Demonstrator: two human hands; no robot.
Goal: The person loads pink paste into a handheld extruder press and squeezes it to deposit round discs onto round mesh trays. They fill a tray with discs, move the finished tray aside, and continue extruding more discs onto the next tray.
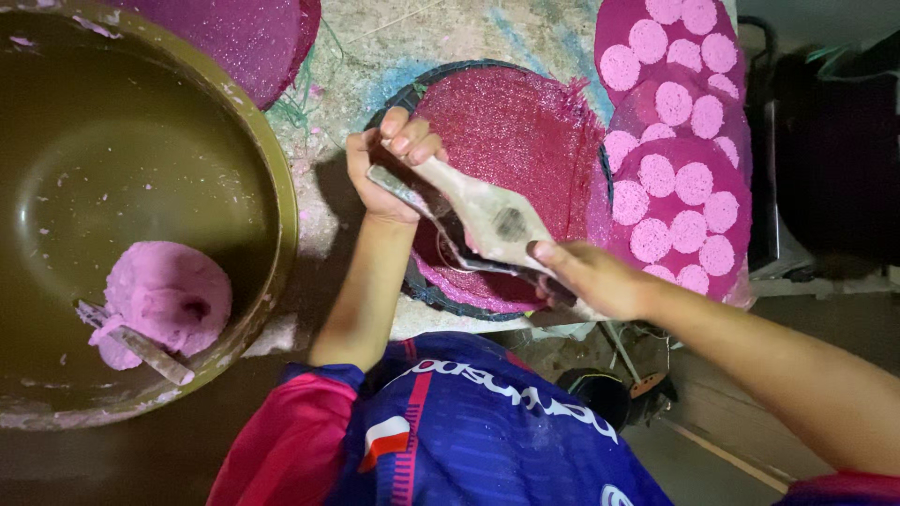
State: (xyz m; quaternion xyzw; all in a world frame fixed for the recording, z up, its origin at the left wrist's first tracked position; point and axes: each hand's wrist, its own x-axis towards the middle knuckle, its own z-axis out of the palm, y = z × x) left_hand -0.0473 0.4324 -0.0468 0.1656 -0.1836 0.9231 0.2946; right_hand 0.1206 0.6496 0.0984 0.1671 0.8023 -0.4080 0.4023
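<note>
My left hand (386, 164) grips the far end of a pale wooden press tool (489, 217), whose thin metal lever runs along its underside. My right hand (592, 279) holds the near end of the same tool. The tool lies slanted over a round magenta mesh tray (511, 117) with a dark rim. No pink discs lie on this tray where I can see it. What is under the tool's head is hidden.
A big olive bowl (267, 169) at left holds a lump of pink dough (169, 292) with a scraper (145, 349) stuck in it. Stacked magenta trays (717, 141) covered in several pale pink discs (694, 183) lie at right. Another magenta mesh (244, 33) sits at top.
</note>
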